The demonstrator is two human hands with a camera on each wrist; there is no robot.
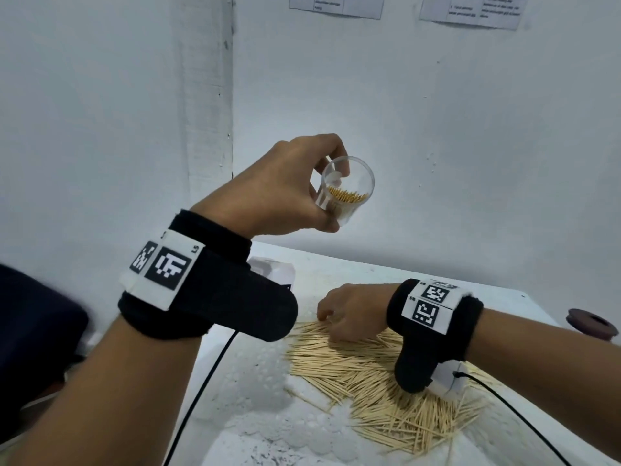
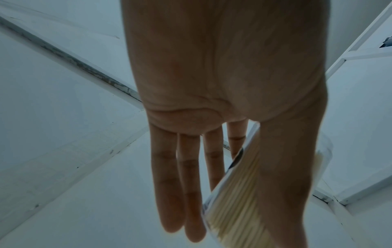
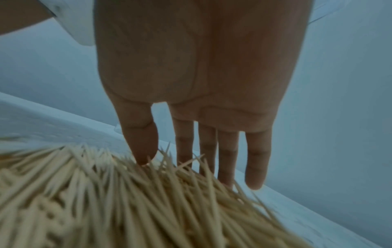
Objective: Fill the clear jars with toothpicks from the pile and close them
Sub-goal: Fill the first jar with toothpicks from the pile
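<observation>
Jar [image 1: 347, 190] w/ toothpicks gripped in left hand [image 1: 279, 190]; right hand [image 1: 353, 311] loose-fingered on pile [image 1: 376, 388].

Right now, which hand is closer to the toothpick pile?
Right. The right hand touches the toothpick pile with straight fingers; the left hand is raised above the table, holding the clear jar.

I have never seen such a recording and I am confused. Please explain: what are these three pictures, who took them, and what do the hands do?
No machine here: a person wears three cameras, one on the head and one on each wrist, in the black bands. The head view shows both hands. The left hand holds up a clear jar, open and partly filled with toothpicks; its wrist view shows the same jar beside the thumb. The right hand reaches into the toothpick pile on the white table, fingers straight in its wrist view. No lid is visible.
</observation>
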